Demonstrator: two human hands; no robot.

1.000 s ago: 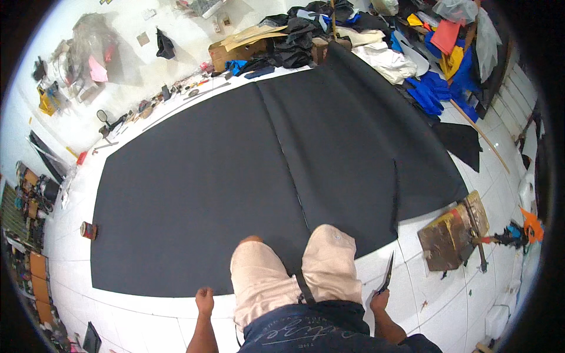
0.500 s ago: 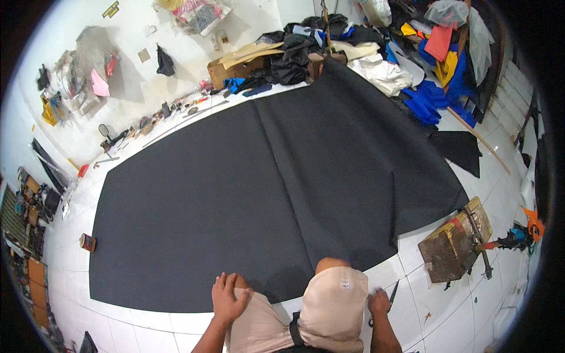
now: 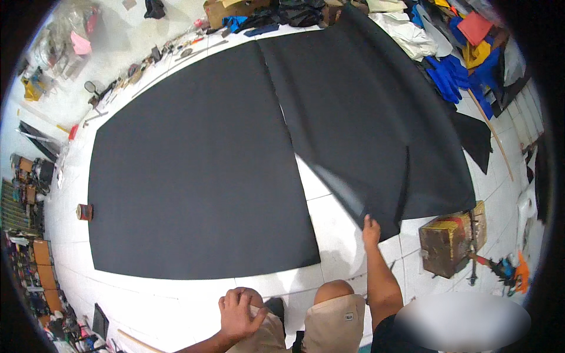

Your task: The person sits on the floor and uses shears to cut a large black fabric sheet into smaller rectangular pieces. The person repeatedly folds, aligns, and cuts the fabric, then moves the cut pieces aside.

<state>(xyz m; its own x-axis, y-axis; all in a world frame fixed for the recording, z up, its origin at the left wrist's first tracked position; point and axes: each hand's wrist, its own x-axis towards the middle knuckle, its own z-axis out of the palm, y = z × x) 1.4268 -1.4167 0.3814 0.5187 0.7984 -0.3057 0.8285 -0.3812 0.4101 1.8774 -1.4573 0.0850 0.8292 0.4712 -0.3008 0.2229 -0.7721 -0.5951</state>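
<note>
Two large black fabric sheets lie on the white tiled floor, split by a narrow wedge of floor that widens toward me. My right hand (image 3: pixel 371 232) is closed on the near edge of the right fabric sheet (image 3: pixel 365 117), and its edge there is turned up, showing a greyer underside. Flat and smooth, the left fabric sheet (image 3: pixel 194 170) is touched by neither hand. My left hand (image 3: pixel 238 313) rests on my left knee with its fingers apart, holding nothing.
A worn block-like box (image 3: pixel 445 244) with a metal bar stands by the right sheet's near corner. A small can (image 3: pixel 85 212) sits at the left sheet's edge. Tools (image 3: pixel 138 67) line the far wall. Piled blue cloth (image 3: pixel 444 76) and a long stick (image 3: pixel 494 138) lie far right.
My right hand has gone from beside my right knee, near scissors, forward to the right sheet's edge. That sheet has moved right, opening a gap. My left hand stays on the knee.
</note>
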